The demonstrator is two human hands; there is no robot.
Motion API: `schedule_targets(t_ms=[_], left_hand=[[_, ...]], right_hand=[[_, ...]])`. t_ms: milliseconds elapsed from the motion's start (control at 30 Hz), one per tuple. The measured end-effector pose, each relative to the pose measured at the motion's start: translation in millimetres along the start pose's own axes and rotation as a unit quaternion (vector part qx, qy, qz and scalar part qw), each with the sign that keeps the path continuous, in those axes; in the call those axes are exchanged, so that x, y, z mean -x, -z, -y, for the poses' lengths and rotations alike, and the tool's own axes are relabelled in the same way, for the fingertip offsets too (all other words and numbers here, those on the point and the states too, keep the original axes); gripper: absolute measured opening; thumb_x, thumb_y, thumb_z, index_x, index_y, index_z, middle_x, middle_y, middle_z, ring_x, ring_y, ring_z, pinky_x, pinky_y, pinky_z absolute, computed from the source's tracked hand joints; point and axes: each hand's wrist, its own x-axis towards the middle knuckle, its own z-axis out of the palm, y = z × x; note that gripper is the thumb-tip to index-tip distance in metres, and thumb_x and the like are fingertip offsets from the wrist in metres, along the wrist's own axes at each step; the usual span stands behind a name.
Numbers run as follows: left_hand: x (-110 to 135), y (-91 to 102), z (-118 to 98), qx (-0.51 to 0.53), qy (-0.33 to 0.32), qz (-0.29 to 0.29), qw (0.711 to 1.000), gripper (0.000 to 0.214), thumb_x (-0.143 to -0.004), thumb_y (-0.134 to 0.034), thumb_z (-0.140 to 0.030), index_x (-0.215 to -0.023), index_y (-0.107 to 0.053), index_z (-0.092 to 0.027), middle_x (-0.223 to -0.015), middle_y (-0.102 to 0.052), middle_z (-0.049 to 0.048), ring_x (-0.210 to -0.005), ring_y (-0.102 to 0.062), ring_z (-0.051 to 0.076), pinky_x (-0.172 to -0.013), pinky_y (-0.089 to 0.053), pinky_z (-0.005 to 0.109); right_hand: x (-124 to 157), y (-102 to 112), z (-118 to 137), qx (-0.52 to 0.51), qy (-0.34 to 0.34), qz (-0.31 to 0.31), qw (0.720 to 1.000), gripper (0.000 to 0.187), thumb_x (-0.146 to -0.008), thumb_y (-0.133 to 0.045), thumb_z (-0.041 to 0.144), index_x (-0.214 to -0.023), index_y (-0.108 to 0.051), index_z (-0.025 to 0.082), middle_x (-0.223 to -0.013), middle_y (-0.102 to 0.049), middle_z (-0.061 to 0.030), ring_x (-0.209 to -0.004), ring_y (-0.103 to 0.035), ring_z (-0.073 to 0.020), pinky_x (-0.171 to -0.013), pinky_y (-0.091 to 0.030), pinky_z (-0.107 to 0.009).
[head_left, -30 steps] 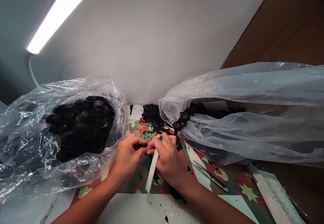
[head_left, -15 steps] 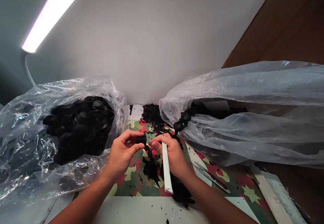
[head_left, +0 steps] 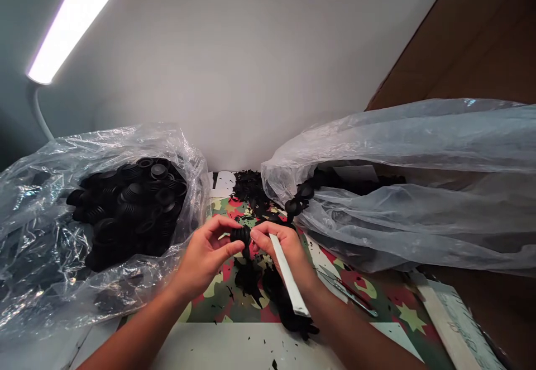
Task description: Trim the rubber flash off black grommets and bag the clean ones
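My left hand [head_left: 207, 253] pinches a small round black rubber part [head_left: 240, 235] between thumb and fingers, just above the table. My right hand [head_left: 281, 247] meets it from the right, fingertips on the same part, and grips a thin white-handled tool [head_left: 288, 275] whose handle slants down along my wrist. Below both hands a heap of black trimmings [head_left: 268, 289] lies on the camouflage-patterned mat [head_left: 218, 289].
A clear plastic bag [head_left: 50, 236] full of black round parts [head_left: 125, 208] sits at the left. A larger clear bag [head_left: 402, 202] with more black parts lies at the right. More black scraps [head_left: 249, 188] pile by the wall. A metal tool [head_left: 347, 292] lies right of my wrist.
The white tool handle has swung from pointing down-left to slanting down-right along my right wrist. The hands have spread, showing the black part between them, and more trimmings lie beneath.
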Motion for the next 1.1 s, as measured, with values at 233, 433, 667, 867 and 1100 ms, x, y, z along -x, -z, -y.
schedule_targets(t_ms=[233, 433, 667, 867, 1100], left_hand=[[2, 5.4, -13, -0.201, -0.162, -0.005, 0.966, 0.015, -0.079, -0.078, -0.02, -0.094, -0.079, -0.024, -0.074, -0.064, 0.0001, -0.062, -0.055, 0.013, -0.054, -0.044, 0.023], [5, 0.6, -11, -0.17, -0.168, -0.033, 0.97, 0.004, -0.083, -0.075, -0.023, -0.082, -0.078, -0.021, -0.07, -0.066, 0.002, -0.063, -0.058, 0.014, -0.056, -0.044, 0.025], [0, 6.4, -9, -0.209, -0.119, -0.015, 0.971, 0.006, -0.081, -0.071, -0.02, -0.079, -0.076, -0.021, -0.071, -0.064, 0.0008, -0.063, -0.057, 0.014, -0.057, -0.043, 0.024], [0, 6.2, -10, -0.224, -0.128, -0.015, 0.966, 0.006, -0.08, -0.07, -0.019, -0.079, -0.075, -0.021, -0.071, -0.064, 0.0003, -0.062, -0.056, 0.014, -0.059, -0.045, 0.024], [0, 6.4, -6, -0.239, -0.14, -0.017, 0.961, 0.01, -0.08, -0.065, -0.014, -0.077, -0.072, -0.02, -0.071, -0.064, -0.0005, -0.064, -0.055, 0.013, -0.059, -0.044, 0.023]], right_hand=[[4, -2, -5, -0.034, -0.002, -0.007, 0.999, 0.04, -0.078, -0.073, 0.056, -0.068, -0.065, 0.019, -0.063, -0.057, 0.0008, -0.059, -0.045, -0.0123, -0.056, -0.037, -0.026], [4, -3, -13, -0.056, -0.002, 0.025, 0.998, 0.041, -0.083, -0.07, 0.056, -0.07, -0.059, 0.019, -0.067, -0.051, 0.0024, -0.063, -0.043, -0.0123, -0.061, -0.037, -0.026], [6, 15, 2, 0.119, 0.176, 0.01, 0.977, 0.044, -0.105, -0.03, 0.049, -0.113, -0.066, 0.025, -0.081, -0.06, -0.0005, -0.076, -0.058, -0.017, -0.075, -0.048, -0.031], [7, 19, 4, 0.229, 0.266, 0.012, 0.936, 0.016, -0.096, -0.058, 0.032, -0.101, -0.071, 0.023, -0.086, -0.071, -0.0029, -0.075, -0.066, -0.0168, -0.068, -0.052, -0.027], [3, 16, -11, 0.27, 0.412, 0.03, 0.87, 0.01, -0.096, -0.061, 0.02, -0.088, -0.066, 0.022, -0.098, -0.077, -0.0074, -0.089, -0.073, -0.0197, -0.08, -0.056, -0.033]])
